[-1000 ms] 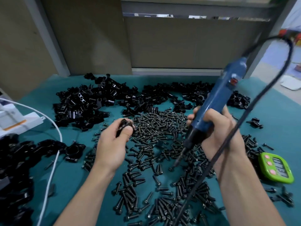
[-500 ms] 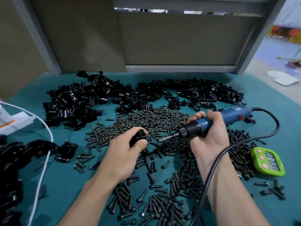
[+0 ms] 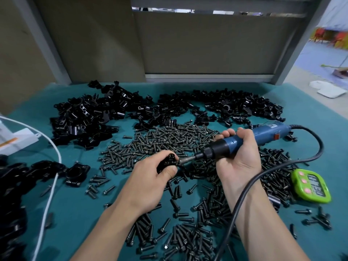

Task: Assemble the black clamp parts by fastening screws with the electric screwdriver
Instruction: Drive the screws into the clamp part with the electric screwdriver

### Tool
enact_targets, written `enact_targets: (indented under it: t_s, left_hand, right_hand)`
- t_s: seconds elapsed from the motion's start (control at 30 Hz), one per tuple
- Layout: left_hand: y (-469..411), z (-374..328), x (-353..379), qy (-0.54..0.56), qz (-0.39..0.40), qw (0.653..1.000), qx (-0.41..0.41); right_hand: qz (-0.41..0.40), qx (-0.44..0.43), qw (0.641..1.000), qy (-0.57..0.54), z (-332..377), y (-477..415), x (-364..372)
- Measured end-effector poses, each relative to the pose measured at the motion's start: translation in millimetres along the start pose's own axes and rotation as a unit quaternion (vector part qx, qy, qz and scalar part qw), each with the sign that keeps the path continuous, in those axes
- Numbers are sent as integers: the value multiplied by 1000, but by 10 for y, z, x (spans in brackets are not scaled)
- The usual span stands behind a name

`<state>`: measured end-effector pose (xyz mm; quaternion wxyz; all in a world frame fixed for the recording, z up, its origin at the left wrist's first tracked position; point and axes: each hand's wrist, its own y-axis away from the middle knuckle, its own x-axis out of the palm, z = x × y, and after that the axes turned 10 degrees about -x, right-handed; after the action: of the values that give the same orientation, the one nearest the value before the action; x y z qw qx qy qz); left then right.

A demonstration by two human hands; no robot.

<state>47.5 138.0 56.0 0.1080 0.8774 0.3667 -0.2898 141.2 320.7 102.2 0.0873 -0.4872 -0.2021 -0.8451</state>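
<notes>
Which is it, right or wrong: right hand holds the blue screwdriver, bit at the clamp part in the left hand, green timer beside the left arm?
Wrong in one respect: the head view shows the green timer beside the right arm. The right hand does hold the blue screwdriver, bit at the clamp part in the left hand.

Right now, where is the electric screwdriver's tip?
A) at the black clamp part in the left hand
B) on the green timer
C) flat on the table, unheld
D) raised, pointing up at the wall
A: the right hand grips the electric screwdriver nearly level, and its bit meets the black clamp part pinched in the left hand.
</notes>
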Motion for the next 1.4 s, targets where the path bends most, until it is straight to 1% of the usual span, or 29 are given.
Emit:
enact_targets:
  t_s: [0.27, 0.57, 0.67, 0.83, 1.07, 1.23, 1.4]
  left_hand:
    - [8, -13, -4, 15, -5, 1000, -3]
    - [-13, 7, -25, 66, -11, 997, -26]
    - [-15, 13, -22, 70, -13, 997, -26]
    - [-7, -5, -36, 68, -22, 997, -35]
    - [-11, 27, -57, 82, -22, 996, -40]
    - [-10, 0, -58, 74, -21, 996, -38]
    - [-11, 18, -65, 63, -28, 997, -34]
  right_hand:
    - [-10, -13, 1000, 11, -15, 0, -10]
    - [27, -41, 999, 12, -65, 22, 3]
    - [43, -56, 997, 9, -69, 29, 11]
    - [59, -76, 995, 35, -75, 48, 27]
    - [70, -74, 995, 20, -119, 123, 47]
    - [97, -80, 992, 7, -96, 137, 55]
    - [96, -67, 993, 2, -124, 144, 42]
